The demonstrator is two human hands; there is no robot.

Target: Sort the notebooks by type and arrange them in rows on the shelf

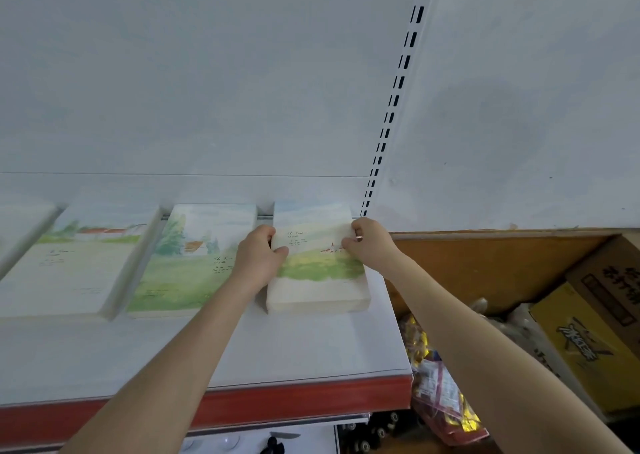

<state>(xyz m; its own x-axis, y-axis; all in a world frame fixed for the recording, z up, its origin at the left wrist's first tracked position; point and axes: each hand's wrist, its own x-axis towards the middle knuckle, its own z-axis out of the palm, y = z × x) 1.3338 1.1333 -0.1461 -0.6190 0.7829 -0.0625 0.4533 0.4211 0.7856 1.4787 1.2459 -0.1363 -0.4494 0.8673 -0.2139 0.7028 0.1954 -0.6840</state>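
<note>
Gripping the thick rectangular stack of watercolour-cover paper notebooks (317, 266) at both sides, left hand (258, 258) and right hand (369, 242) hold it flat on the smooth white red-edged shelf (277, 349), rightmost in the row.

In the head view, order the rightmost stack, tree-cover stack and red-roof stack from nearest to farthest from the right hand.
1. rightmost stack: held by the right hand, far right.
2. tree-cover stack: next along, to the left.
3. red-roof stack: farther left again.
</note>
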